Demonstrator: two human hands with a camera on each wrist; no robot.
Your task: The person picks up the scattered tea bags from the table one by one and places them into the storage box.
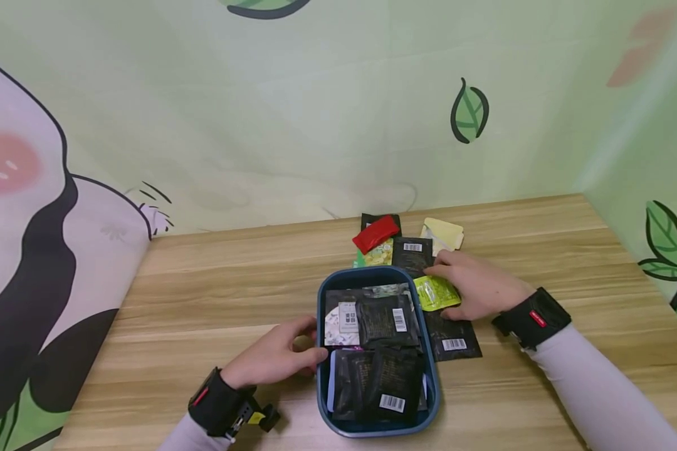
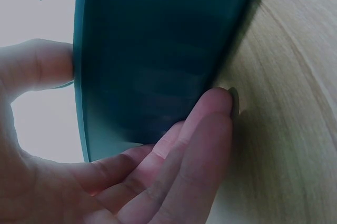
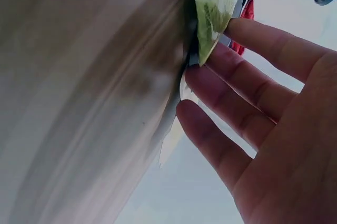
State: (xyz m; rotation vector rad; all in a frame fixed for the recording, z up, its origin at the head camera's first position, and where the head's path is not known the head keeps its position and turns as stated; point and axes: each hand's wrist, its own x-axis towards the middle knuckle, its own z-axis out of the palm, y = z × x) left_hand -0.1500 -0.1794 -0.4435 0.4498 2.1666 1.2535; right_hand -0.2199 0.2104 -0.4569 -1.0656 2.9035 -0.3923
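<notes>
A dark blue plastic bin [image 1: 380,431] stands on the table with several black packets [image 1: 397,382] in it. On its left side, my left hand [image 1: 279,357] rests with the thumb at the rim. In the left wrist view, loosely bent fingers [image 2: 202,150] lie against the bin's outer wall [image 2: 152,40], low by the tabletop. Right of the bin, my right hand [image 1: 479,285] reaches over a shiny yellow-green packet [image 1: 437,293]. Extended fingers [image 3: 226,98] touch or nearly touch its edge in the right wrist view, where the thumb is out of sight.
Behind the bin lie a red packet [image 1: 375,234], a black packet [image 1: 412,252], a floral yellow packet [image 1: 380,253] and a pale yellow one [image 1: 444,233]. Another black packet [image 1: 454,338] lies below my right hand. A printed wall cloth [image 1: 316,125] backs the wooden table [image 1: 220,282].
</notes>
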